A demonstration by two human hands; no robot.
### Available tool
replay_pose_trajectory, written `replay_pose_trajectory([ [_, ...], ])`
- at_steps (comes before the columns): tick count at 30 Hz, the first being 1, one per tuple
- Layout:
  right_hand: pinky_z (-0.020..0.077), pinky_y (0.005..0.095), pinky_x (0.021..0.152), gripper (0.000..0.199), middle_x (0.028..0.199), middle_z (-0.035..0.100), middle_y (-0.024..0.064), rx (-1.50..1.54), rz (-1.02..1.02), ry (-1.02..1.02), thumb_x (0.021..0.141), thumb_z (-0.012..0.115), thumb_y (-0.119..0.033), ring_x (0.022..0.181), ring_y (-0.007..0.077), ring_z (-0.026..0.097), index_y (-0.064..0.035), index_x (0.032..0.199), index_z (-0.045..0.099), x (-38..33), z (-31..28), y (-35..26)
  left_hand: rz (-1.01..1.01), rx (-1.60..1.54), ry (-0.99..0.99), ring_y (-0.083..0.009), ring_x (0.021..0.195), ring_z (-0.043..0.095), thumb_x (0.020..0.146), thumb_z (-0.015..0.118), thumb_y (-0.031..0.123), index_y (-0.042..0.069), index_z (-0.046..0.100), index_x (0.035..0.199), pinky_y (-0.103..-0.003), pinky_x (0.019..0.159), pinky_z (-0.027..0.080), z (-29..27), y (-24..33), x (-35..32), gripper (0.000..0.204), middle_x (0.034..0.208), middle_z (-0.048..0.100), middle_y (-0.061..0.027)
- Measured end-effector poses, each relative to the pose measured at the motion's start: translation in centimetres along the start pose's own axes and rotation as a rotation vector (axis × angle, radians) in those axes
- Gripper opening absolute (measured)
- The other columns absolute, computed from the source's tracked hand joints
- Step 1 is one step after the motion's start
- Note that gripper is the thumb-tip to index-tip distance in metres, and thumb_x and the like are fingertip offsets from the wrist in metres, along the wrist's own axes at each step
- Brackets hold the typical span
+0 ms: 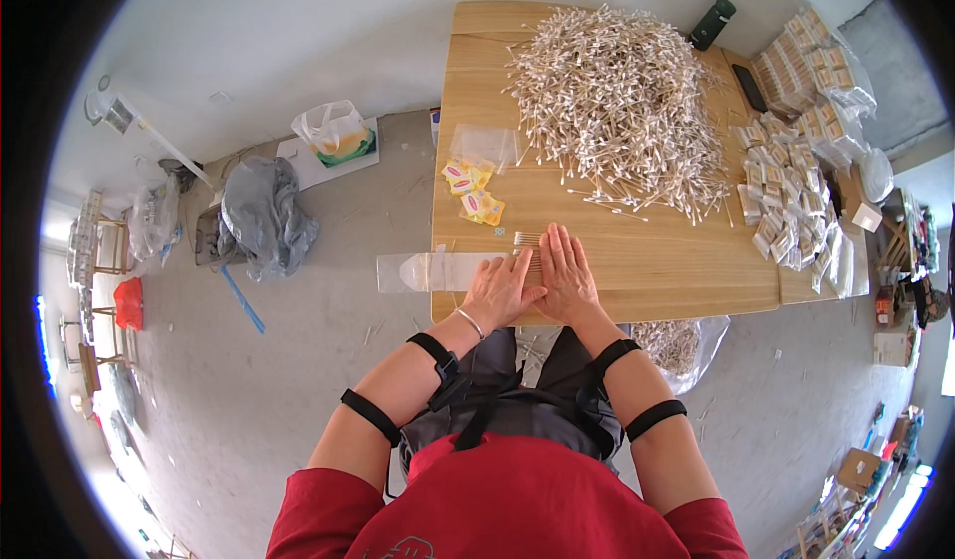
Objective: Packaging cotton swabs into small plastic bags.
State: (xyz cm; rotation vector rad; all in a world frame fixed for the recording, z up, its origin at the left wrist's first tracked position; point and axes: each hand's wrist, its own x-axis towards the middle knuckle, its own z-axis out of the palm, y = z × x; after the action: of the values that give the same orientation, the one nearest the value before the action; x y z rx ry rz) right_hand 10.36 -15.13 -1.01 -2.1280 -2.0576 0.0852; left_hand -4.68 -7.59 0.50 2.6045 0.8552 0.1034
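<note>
A small row of cotton swabs (527,242) lies at the table's near edge, between my two hands. My left hand (497,290) is bent round its left side, with the fingers pressed on the swabs and the thumb pointing right. Flat against the other side rests my right hand (568,276), its fingers stretched out and pointing away from me. The lower part of the row is hidden under the hands. Beside my left hand, a clear plastic bag (428,273) sticks out over the table's left edge. Yellow printed cards (481,207) lie just beyond it.
A large heap of loose cotton swabs (622,101) covers the far middle of the wooden table (686,276). Packed swab bags (796,186) are piled at right, near a dark phone (749,88) and a green bottle (712,24). A swab-filled bag (681,350) sits below the near edge.
</note>
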Motion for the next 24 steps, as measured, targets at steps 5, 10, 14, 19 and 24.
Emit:
replay_pose_trajectory([
  [5,0.0175,0.0457,0.116,0.089,0.152,0.020,0.0220,-0.031,0.005,-0.016,0.075,0.056,-0.043,0.143,0.0352,0.019,0.0051,0.144,0.026,0.0,0.2,0.0,0.002,0.002,-0.035,-0.0328,0.099,0.059,0.088,0.050,0.057,0.001,0.034,0.140,-0.045,0.085,0.042,-0.3,0.2,0.0,0.077,0.110,0.061,-0.0175],
  [10,0.0146,0.0451,0.117,0.091,0.153,0.018,0.0216,-0.023,0.008,-0.019,0.078,0.053,-0.049,0.144,0.0344,0.017,0.0048,0.145,0.023,-0.1,0.2,0.1,-0.001,-0.041,0.027,-0.0329,0.092,0.062,0.088,0.052,0.055,0.000,0.035,0.140,-0.045,0.081,0.045,-0.5,0.1,0.4,0.077,0.103,0.064,-0.0174],
  [14,0.0127,0.0442,0.117,0.093,0.154,0.016,0.0212,-0.010,0.023,-0.072,0.079,0.052,-0.053,0.145,0.0335,0.014,0.0044,0.146,0.022,0.0,-0.1,-0.1,-0.025,-0.060,-0.022,-0.0341,0.092,0.063,0.088,0.053,0.054,0.000,0.036,0.138,-0.046,0.081,0.046,-0.8,0.1,0.9,0.076,0.103,0.065,-0.0184],
  [19,0.0121,0.0435,0.118,0.093,0.154,0.016,0.0209,-0.047,0.026,-0.085,0.079,0.051,-0.055,0.145,0.0329,0.014,0.0042,0.146,0.022,0.1,-0.3,-0.2,-0.028,-0.062,-0.025,-0.0346,0.095,0.063,0.088,0.054,0.051,0.000,0.037,0.137,-0.046,0.084,0.046,-0.6,0.0,0.9,0.073,0.104,0.065,-0.0200],
  [24,0.0109,0.0437,0.118,0.093,0.154,0.016,0.0220,-0.027,0.030,-0.094,0.079,0.051,-0.054,0.145,0.0339,0.013,0.0047,0.146,0.022,0.1,-0.5,-0.2,-0.026,-0.083,-0.020,-0.0351,0.092,0.064,0.089,0.056,0.046,0.000,0.035,0.138,-0.046,0.082,0.047,-0.9,0.0,1.0,0.071,0.102,0.066,-0.0206],
])
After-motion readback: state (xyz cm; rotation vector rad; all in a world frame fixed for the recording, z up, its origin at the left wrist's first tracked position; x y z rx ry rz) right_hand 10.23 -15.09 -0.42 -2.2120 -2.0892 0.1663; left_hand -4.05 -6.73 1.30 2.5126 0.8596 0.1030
